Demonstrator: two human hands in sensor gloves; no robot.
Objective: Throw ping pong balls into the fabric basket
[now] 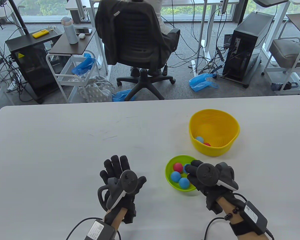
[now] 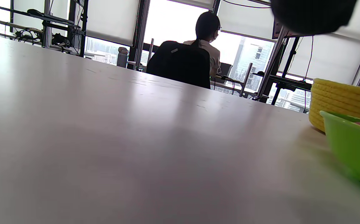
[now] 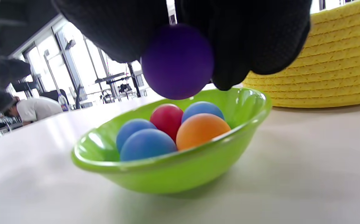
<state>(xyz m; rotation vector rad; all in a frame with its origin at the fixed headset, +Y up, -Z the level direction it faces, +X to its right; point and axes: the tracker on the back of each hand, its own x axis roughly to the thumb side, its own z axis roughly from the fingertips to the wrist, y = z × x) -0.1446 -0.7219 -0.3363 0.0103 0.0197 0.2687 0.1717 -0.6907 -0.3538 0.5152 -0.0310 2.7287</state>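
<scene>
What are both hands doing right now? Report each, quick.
Left hand: open, flat on the table, holding nothing.
Right hand: pinching a purple ball above the green bowl.

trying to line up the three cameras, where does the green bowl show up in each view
Table view: green bowl at lower centre-right, under the right hand.
Left wrist view: green bowl cut off at the right edge.
Right wrist view: green bowl in the centre, holding balls.
Shared landmark: the yellow basket just behind the bowl.

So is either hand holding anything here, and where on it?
The right hand pinches a purple ball by its upper sides, above the green bowl. The left hand holds nothing.
</scene>
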